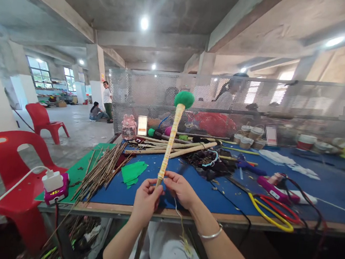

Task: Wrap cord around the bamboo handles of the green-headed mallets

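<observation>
A wooden stick [170, 150] stands nearly upright before me, topped by a round green head [184, 100]. Cream and yellow wrapping winds around its upper length. Below the wrapping, my left hand [148, 199] is closed around the bare part of the stick. My right hand [181, 190] pinches at the wrapping's lower end, fingertips against the stick. From there a pale yellow strand [183, 224] hangs down over my lap; its upper end is hidden by the fingers. The stick's lower end passes behind my left wrist.
Thin brown twigs [100, 173] and a green cloth piece [133, 173] lie left on the blue table [109, 195]. Thicker sticks [193, 148] lie behind. Yellow-and-red-handled scissors [270, 211] are at right. A perforated screen [152, 89] backs the table; red chairs [3, 164] stand left.
</observation>
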`<state>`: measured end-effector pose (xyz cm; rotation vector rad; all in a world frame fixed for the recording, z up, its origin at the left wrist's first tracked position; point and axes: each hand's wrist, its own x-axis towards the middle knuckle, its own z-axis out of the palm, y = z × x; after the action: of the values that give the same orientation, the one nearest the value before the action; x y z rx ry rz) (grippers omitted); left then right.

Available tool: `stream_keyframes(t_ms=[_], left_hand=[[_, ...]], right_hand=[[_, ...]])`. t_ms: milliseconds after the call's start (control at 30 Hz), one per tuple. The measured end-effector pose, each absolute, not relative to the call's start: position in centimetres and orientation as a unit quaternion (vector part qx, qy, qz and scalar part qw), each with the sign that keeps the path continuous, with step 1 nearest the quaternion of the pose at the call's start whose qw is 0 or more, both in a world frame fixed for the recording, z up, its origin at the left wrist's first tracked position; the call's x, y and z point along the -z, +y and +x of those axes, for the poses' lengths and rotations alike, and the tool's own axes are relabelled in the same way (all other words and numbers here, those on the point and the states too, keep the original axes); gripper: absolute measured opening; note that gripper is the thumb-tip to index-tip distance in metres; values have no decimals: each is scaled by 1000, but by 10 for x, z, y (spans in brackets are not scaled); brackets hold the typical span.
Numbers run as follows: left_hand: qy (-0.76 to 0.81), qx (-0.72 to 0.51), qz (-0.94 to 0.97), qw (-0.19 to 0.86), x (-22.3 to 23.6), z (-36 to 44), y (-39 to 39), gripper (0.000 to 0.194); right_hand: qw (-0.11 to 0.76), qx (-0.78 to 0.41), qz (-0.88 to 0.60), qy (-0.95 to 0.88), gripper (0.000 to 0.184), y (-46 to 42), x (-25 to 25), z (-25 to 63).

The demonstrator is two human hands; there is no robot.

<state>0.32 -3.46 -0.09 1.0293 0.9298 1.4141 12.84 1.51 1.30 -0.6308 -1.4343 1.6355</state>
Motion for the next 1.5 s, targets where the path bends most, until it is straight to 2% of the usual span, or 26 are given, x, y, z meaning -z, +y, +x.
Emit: stream_keyframes(t_ms=[133, 200, 333, 567, 733, 800, 967, 1100, 1267, 1500], left_hand=[[358, -572, 479, 561, 0, -4, -38, 38], [345, -559, 494, 570, 0, -6, -39, 37], [336, -540, 510, 579, 1, -8, -41, 37], [344, -547, 517, 561, 0, -4, -45, 36], [349, -524, 540, 558, -19, 7, -36, 40], [355, -527, 567, 525, -33, 13, -23, 39], [368, -563, 662, 330, -69, 13, 32, 27], [348, -491, 695, 394, -79, 6, 72, 27], [369, -400, 679, 493, -66, 7, 94, 31], [376, -403, 571, 608, -38, 8, 96, 34]], right_hand=[[413, -707, -215, -532, 42, 11, -7, 126], [420, -704, -205, -535, 37, 10, -9, 124], [437, -646, -219, -587, 28, 7, -19, 126], [372, -547, -262, -702, 31, 10, -40, 148], [366, -613, -222, -665, 31, 22, -56, 151], [383, -607, -211, -664, 30, 33, -69, 151], [397, -559, -218, -694, 29, 75, -102, 159], [410, -545, -242, -690, 29, 107, -98, 167], [422, -604, -256, -626, 31, 128, -63, 167], [434, -681, -255, -532, 31, 130, -37, 155]])
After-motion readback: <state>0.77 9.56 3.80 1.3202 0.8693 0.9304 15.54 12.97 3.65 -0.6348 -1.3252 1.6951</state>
